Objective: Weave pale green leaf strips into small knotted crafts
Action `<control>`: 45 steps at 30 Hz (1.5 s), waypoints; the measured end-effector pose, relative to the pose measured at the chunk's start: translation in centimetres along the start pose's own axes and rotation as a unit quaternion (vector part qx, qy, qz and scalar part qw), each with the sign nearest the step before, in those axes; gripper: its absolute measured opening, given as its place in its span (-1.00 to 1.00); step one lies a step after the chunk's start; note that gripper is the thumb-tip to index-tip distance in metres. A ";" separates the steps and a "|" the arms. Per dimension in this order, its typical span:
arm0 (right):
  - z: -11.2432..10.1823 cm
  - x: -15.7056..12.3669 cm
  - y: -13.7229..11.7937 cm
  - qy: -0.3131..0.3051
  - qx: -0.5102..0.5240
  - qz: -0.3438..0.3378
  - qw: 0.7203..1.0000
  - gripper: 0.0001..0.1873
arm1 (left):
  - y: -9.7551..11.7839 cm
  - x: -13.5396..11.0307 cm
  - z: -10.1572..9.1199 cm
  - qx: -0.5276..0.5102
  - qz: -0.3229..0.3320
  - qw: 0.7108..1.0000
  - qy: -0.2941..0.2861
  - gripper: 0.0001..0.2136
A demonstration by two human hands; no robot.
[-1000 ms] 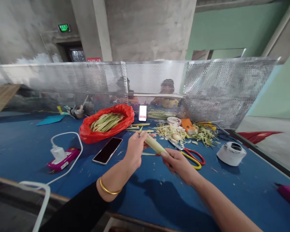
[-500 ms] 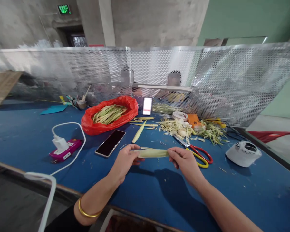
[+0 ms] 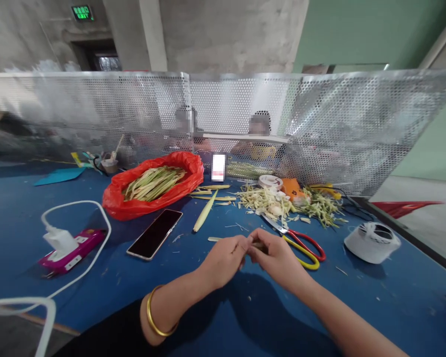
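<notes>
While your left fingers [image 3: 241, 246] and right fingers [image 3: 259, 237] pinch a husk [image 3: 259, 246] together, work looks unfinished: scraps [image 3: 262, 201] heaped far right, uncounted strips [image 3: 152, 182] left in the red bag [image 3: 115, 208].

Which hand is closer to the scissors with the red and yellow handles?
The right hand: it is just left of the scissors, close beside the yellow handle. The left hand is farther left, beyond the right hand.

The left hand [image 3: 225, 261] and right hand [image 3: 277, 254] meet at their fingertips, fingers curled inward. Behind them, the left forearm [image 3: 184, 297] and right forearm [image 3: 332, 305] slant apart, with both wrists fairly straight.
</notes>
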State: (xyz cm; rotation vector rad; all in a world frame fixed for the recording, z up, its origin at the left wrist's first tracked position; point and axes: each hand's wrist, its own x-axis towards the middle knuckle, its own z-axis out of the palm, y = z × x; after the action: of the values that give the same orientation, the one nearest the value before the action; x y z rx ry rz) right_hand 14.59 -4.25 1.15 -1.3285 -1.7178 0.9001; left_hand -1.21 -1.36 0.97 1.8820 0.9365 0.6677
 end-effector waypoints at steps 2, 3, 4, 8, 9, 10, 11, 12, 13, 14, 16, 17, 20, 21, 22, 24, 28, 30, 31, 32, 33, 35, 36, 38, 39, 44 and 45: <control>-0.5 0.0 0.6 -0.011 0.046 0.043 0.998 -0.86 | -0.3 -0.1 -0.4 -0.048 -0.030 0.998 -0.040 -0.51; -0.8 0.1 0.8 -0.013 0.067 0.056 0.996 -0.82 | -0.3 -0.1 -0.6 -0.072 -0.045 0.995 -0.059 -0.52; -1.1 0.1 0.9 -0.010 0.087 0.064 0.994 -0.79 | -0.2 -0.1 -0.8 -0.092 -0.060 0.991 -0.072 -0.56; -2.4 0.4 1.1 0.064 0.143 0.080 0.984 -0.70 | 0.3 0.0 -1.1 -0.127 -0.101 0.984 -0.076 -0.66; -2.6 0.5 1.2 0.096 0.154 0.079 0.980 -0.68 | 0.4 -0.1 -1.0 -0.137 -0.110 0.982 -0.073 -0.66; -2.8 0.6 1.3 0.133 0.165 0.075 0.974 -0.68 | 0.5 -0.1 -0.9 -0.152 -0.120 0.978 -0.071 -0.66; -2.9 0.8 1.5 0.170 0.177 0.070 0.967 -0.67 | 0.5 -0.2 -0.9 -0.171 -0.130 0.974 -0.070 -0.66; -2.9 0.9 1.7 0.202 0.190 0.069 0.958 -0.66 | 0.6 -0.2 -0.8 -0.192 -0.139 0.969 -0.069 -0.66; -2.8 0.9 1.8 0.219 0.203 0.075 0.952 -0.66 | 0.6 -0.3 -0.7 -0.211 -0.147 0.964 -0.065 -0.66; -2.8 1.0 1.9 0.216 0.214 0.086 0.949 -0.65 | 0.6 -0.3 -0.7 -0.230 -0.153 0.959 -0.059 -0.66; -2.5 0.8 1.6 0.144 0.229 0.116 0.956 -0.65 | 0.6 -0.4 -0.6 -0.256 -0.157 0.953 -0.037 -0.67; -2.3 0.7 1.2 0.083 0.235 0.125 0.960 -0.66 | 0.6 -0.5 -0.5 -0.262 -0.154 0.953 -0.024 -0.67; -1.6 0.0 0.0 -0.062 0.275 0.115 0.952 -0.69 | 0.7 -0.8 -0.3 -0.237 -0.117 0.964 0.007 -0.68; -1.3 -0.3 -0.3 -0.072 0.291 0.113 0.947 -0.69 | 0.8 -0.9 -0.1 -0.218 -0.102 0.971 0.016 -0.67; -1.0 -0.4 -0.4 -0.064 0.306 0.118 0.943 -0.68 | 0.9 -1.0 0.0 -0.198 -0.087 0.976 0.021 -0.66; -0.6 -0.6 -0.3 -0.020 0.330 0.140 0.933 -0.66 | 1.1 -1.1 0.1 -0.169 -0.066 0.983 0.017 -0.65; -0.3 -0.5 0.2 0.034 0.354 0.137 0.924 -0.73 | 1.2 -1.2 0.4 -0.163 -0.054 0.985 -0.008 -0.66; -0.3 -0.4 0.3 0.031 0.349 0.120 0.929 -0.78 | 1.0 -1.1 0.4 -0.170 -0.058 0.984 -0.012 -0.66; -0.3 -0.3 0.2 0.028 0.345 0.116 0.931 -0.79 | 1.0 -1.1 0.4 -0.173 -0.061 0.983 -0.014 -0.66; -0.3 -0.3 0.1 0.024 0.342 0.115 0.933 -0.78 | 0.9 -1.1 0.4 -0.174 -0.063 0.983 -0.015 -0.66; -0.3 -0.3 0.0 0.021 0.338 0.114 0.934 -0.77 | 0.9 -1.1 0.4 -0.175 -0.065 0.982 -0.015 -0.67; -0.3 -0.4 -0.1 0.025 0.327 0.106 0.939 -0.77 | 1.0 -1.1 0.4 -0.178 -0.068 0.982 -0.015 -0.67; -0.3 -0.5 -0.2 0.028 0.322 0.100 0.941 -0.76 | 1.1 -1.1 0.4 -0.183 -0.072 0.980 -0.017 -0.65; -0.3 -0.6 -0.2 0.033 0.313 0.087 0.945 -0.75 | 1.1 -1.2 0.3 -0.199 -0.086 0.976 -0.025 -0.60; -0.2 -0.7 -0.2 0.033 0.311 0.083 0.946 -0.76 | 1.1 -1.2 0.3 -0.211 -0.095 0.972 -0.033 -0.58; -0.4 -0.7 -0.3 0.023 0.291 0.075 0.954 -0.75 | 0.7 -1.1 0.2 -0.305 -0.151 0.935 -0.097 -0.63; -0.7 -0.6 -0.2 0.040 0.292 0.075 0.953 -0.74 | 0.7 -1.0 0.0 -0.325 -0.157 0.927 -0.096 -0.64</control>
State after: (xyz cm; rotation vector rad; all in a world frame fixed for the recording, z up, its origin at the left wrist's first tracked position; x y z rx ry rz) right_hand 15.18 -4.80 1.59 -1.0766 -1.1623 1.2986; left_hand -1.60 -2.39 1.49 1.1514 0.7440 0.5027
